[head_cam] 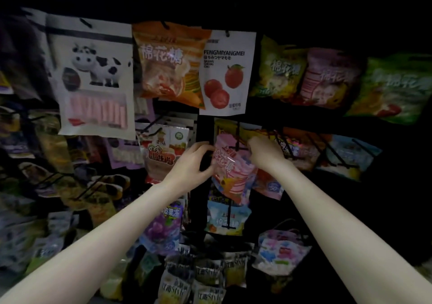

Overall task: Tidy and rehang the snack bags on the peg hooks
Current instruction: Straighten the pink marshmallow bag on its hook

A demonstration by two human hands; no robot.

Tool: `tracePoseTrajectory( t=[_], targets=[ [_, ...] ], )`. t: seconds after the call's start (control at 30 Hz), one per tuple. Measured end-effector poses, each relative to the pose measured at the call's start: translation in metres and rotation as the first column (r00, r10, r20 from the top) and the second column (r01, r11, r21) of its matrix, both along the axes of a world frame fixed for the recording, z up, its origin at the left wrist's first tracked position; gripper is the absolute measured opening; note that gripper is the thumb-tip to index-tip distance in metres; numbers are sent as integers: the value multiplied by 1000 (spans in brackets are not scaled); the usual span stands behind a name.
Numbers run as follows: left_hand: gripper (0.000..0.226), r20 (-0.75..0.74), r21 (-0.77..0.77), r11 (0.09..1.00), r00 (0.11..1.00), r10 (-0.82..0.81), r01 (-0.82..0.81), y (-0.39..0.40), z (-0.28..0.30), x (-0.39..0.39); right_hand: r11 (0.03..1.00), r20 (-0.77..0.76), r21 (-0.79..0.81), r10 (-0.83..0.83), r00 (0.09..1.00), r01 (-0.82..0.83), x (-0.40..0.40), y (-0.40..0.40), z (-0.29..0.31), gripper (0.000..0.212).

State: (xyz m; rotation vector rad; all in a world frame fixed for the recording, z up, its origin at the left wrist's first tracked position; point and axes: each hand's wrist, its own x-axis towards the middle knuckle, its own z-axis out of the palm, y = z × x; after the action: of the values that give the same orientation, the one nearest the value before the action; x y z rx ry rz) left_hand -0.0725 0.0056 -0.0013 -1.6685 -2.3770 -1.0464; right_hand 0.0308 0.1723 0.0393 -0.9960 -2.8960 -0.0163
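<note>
Step in hand, as judged: rehanging one pink bag (230, 166) on the black peg hook (239, 137) in the middle row. The left hand (190, 161) pinched the bag's left edge; the right hand (264, 151) gripped its top right corner. Next move calls for lining the bag's hang hole with the hook tip. The hole itself was hidden; lighting was dim and the outer bags blurred.
</note>
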Motion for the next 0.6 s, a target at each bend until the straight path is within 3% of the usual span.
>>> tracePoseTrajectory(
  t=[0.13, 0.2, 0.4, 0.5, 0.6],
  targets=[
    [46, -5, 39, 998, 999, -43, 43, -17, 4, -2, 999, -113, -38, -25, 993, 21, 13, -14, -1, 12],
    [47, 8, 62, 996, 998, -68, 68, -24, 5, -1, 996, -208, -88, -34, 978, 16, 26, -22, 3, 21],
    [66, 194, 57, 973, 954, -230, 223, -32, 11, 13, 998, -349, -62, -35, 937, 14, 72, -37, 27, 20],
    [82, 323, 68, 933, 877, -356, 354, -28, 23, 26, 998, -527, -43, 8, 850, -36, 101, -41, 51, 17],
    [91, 467, 221, 871, 737, -490, 439, -18, 39, 42, 998, -737, -8, 39, 675, -66, 124, -44, 72, 18]
  ],
)
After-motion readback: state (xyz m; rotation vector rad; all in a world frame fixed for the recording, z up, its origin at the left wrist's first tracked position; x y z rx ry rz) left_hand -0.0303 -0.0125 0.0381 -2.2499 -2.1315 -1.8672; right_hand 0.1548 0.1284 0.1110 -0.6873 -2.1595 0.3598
